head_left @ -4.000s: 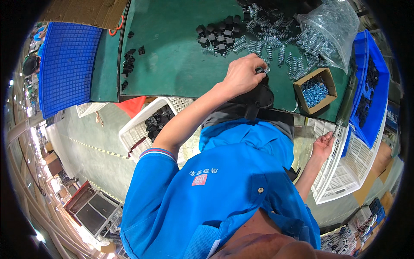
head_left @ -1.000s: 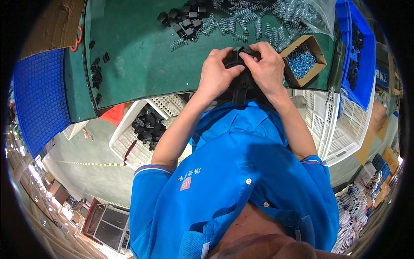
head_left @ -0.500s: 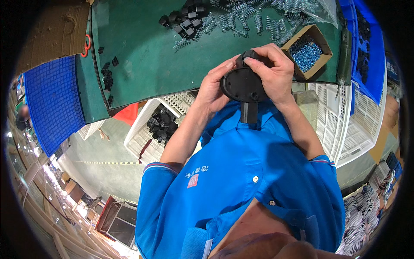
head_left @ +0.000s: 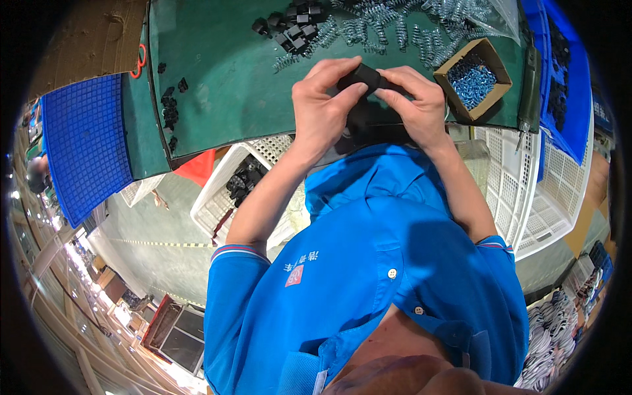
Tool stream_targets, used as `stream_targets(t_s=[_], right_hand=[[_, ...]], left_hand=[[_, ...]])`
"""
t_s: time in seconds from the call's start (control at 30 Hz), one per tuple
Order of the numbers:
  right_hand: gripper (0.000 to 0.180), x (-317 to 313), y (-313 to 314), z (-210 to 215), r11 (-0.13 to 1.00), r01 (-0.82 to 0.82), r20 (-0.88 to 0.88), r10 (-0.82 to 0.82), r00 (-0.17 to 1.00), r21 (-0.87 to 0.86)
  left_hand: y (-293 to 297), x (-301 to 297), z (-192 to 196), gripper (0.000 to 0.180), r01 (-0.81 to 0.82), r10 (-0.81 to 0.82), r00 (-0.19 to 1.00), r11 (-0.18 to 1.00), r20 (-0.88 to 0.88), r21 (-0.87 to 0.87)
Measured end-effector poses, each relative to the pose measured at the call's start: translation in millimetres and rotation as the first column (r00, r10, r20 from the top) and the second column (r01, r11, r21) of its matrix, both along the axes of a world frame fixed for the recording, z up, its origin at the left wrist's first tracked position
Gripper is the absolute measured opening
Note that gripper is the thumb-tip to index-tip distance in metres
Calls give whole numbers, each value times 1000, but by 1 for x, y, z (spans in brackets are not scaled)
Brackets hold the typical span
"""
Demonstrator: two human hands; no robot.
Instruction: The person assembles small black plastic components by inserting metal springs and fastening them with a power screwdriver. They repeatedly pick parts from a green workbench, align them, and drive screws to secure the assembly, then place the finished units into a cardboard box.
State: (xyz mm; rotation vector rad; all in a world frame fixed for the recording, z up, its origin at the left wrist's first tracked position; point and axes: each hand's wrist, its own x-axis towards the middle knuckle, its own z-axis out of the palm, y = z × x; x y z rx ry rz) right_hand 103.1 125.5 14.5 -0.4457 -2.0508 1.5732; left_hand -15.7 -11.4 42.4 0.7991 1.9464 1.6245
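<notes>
My left hand [head_left: 326, 99] pinches a black plastic part [head_left: 361, 77] between thumb and fingers, above the near edge of the green table [head_left: 224, 85]. My right hand [head_left: 418, 102] grips the same part from the other side, thumb and forefinger meeting near its blocky end. The lower portion of the part hangs in shadow between my wrists, so its shape is hard to make out. Beyond my hands lie several coil springs [head_left: 355, 31] and a cluster of small black blocks [head_left: 299, 33]. Blue-silver screws [head_left: 471, 85] fill a small cardboard box [head_left: 498, 97] to the right.
A pen-shaped power screwdriver [head_left: 529, 92] lies at the table's right edge, beside a blue bin [head_left: 579, 135]. White plastic crates [head_left: 505, 171] stand below. Orange-handled scissors [head_left: 139, 62], small black pieces [head_left: 169, 112] and a blue gridded panel [head_left: 85, 145] are at the left.
The black part has tipped, so its round face no longer shows toward me. My left hand has shifted up and now pinches the blocky end.
</notes>
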Motion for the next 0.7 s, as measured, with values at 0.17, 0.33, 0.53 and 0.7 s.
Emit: stream_targets(t_s=[0.17, 0.33, 0.53, 0.7], right_hand=[[23, 0, 10, -31, 888, -95, 189, 9, 982, 451], [21, -3, 6, -40, 799, -70, 185, -52, 981, 597], [24, -3, 9, -46, 734, -100, 175, -26, 984, 671], [25, -1, 12, -44, 733, -125, 181, 2, 983, 669]], left_hand=[[6, -3, -34, 54, 73, -126, 932, 984, -340, -163], [6, 0, -40, 44, -44, -208, 666, 948, -716, -316], [7, 0, -34, 41, 82, -338, 738, 904, -584, -420], [11, 4, -30, 42, 95, -418, 703, 857, -575, -506]])
